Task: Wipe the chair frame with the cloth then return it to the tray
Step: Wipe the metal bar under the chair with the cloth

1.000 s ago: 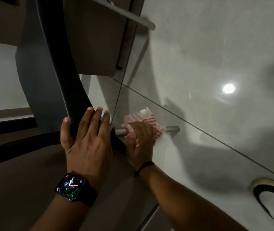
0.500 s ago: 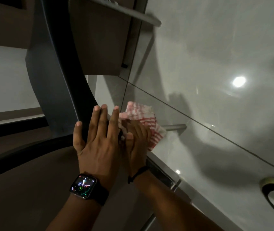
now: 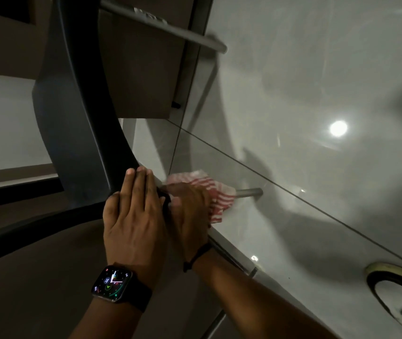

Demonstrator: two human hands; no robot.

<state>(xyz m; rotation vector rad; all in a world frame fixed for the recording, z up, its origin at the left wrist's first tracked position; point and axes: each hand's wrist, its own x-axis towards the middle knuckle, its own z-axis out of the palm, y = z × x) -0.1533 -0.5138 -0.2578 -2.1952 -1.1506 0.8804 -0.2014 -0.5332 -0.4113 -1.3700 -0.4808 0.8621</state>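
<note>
Right hand [image 3: 190, 211] closed around the red-and-white striped cloth [image 3: 216, 194], fingers curled over it and over the thin round grey metal bar of the chair frame [image 3: 249, 192], cloth bunched against the bar with one corner hanging loose below. Left hand [image 3: 134, 216] laid flat, fingers straight and close together, holding nothing, pressed on the dark curved plastic upright of the chair [image 3: 82, 118] just beside the right hand. Black-strapped smartwatch [image 3: 112, 283] on the left wrist, thin black cord on the right. Glossy pale grey tiled floor [image 3: 317, 81] behind, bright lamp glare on it; white and black shoe [image 3: 400, 302] at the lower right edge. No tray in view (so no telling how far the cloth must travel back). Likely still mid-wipe on the bar. Risks from here: loose corner slipping out of the grip on a fast stroke, leaving bare fingers rubbing metal; bar end missed if strokes stop short; chair shifting on the slick tile if the flat left hand eases off. Against half a second ago: cloth further out along the bar, away from the upright, less of the bare bar end showing; left hand in much the same spot, still flat.
</note>
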